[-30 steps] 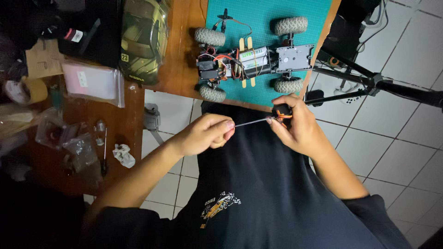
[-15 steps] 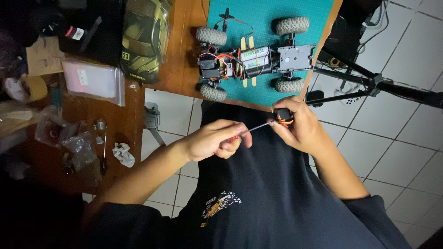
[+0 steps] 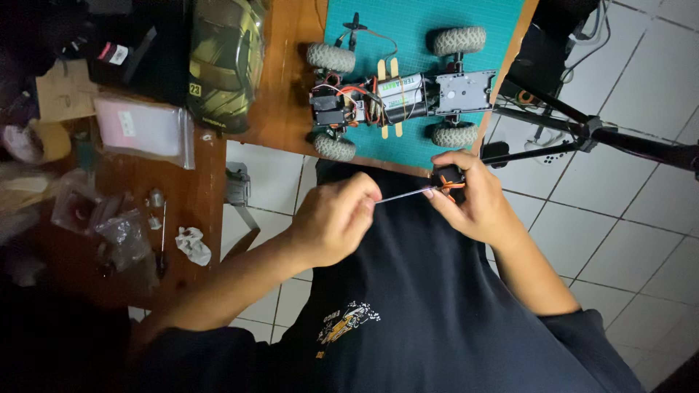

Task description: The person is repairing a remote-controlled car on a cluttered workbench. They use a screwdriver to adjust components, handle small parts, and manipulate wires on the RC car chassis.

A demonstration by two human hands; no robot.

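My left hand [image 3: 333,220] is closed around a thin metal screwdriver [image 3: 402,194], whose tip points right into a small black part with orange wires [image 3: 448,181]. My right hand [image 3: 475,204] pinches that part between its fingers. Both hands hover over my dark shirt, just below the edge of the teal cutting mat [image 3: 422,29]. On the mat lies a small radio-control car chassis [image 3: 397,94] with four knobby tyres, a battery and red wiring showing.
An olive car body shell [image 3: 226,62] rests on the wooden table [image 3: 287,87]. To the left lie clear plastic bags [image 3: 142,127], small metal parts [image 3: 156,218] and a tape roll [image 3: 29,142]. A black tripod [image 3: 582,135] stands on the white tiled floor at right.
My left hand has slid a little along the screwdriver toward my right hand, so less of the shaft shows. The right hand and the part have stayed almost in place.
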